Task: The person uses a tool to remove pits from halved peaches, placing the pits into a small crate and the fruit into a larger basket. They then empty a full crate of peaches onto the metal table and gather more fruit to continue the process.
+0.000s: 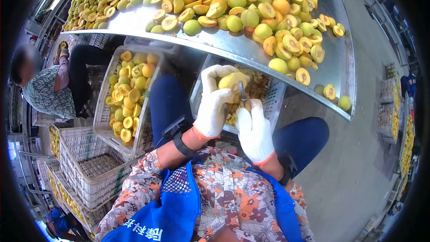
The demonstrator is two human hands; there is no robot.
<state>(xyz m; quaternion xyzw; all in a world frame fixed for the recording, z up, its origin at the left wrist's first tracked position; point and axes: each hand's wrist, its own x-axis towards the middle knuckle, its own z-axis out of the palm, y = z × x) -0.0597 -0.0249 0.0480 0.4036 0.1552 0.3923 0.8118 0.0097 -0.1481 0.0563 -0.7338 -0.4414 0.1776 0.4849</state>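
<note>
My left hand (214, 94), in a white knit glove, is closed around a yellow peach half (232, 80). In my right hand (254, 127), gloved the same way, is a small pitting knife (242, 93) with a brown handle and a short metal blade. The blade touches the side of the fruit, and its tip is hard to make out. Both hands are above a white crate (274, 103) between my knees, which holds brownish pits and scraps. Part of that crate is hidden behind my hands.
A metal table (210, 47) ahead bears heaped halved peaches (264, 13), many with pits. At left, a white crate (154, 69) holds pitted halves (127, 98). Stacked plastic crates (85, 175) stand near my left side. Another person (49, 85) sits at far left.
</note>
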